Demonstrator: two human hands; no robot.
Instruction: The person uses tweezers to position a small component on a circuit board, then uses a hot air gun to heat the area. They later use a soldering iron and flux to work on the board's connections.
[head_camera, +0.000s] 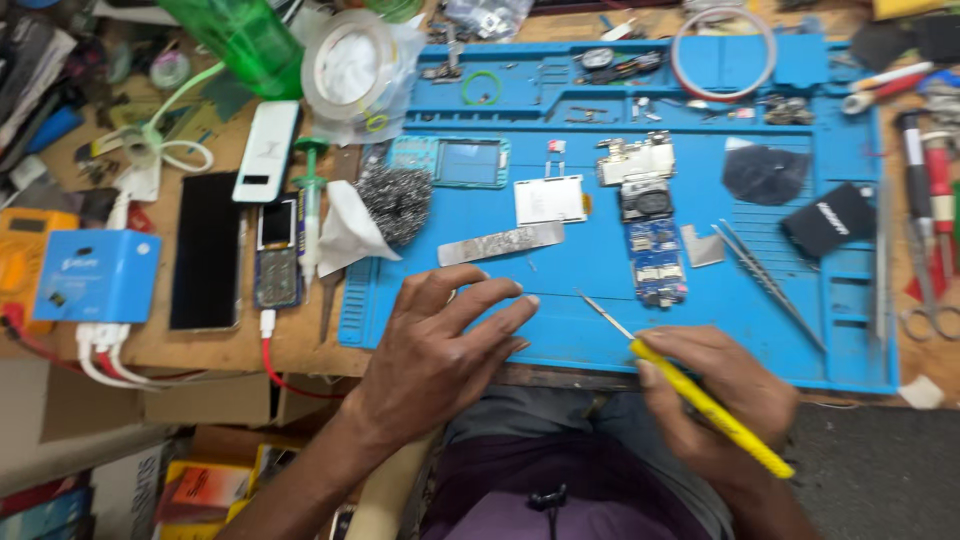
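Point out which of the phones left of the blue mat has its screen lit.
The small phone beside the mat's left edge: its upper screen glows, with a cable plugged in below. The large black phone to its left is dark, and the white one above shows no lit screen.

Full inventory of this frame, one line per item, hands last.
repair mat: 1, blue, centre of bench
circuit board: 1, blue, mid mat
metal strip: 1, silver, left of board
tweezers: 1, silver, right of board
steel wool: 1, grey, mat's left edge
tape roll: 1, clear, top left
bottle: 1, green, top left
dark phone: 1, black, left of mat
box: 1, blue, far left
left hand: empty, fingers spread on mat's near edge
right hand: holds yellow screwdriver, tip over mat
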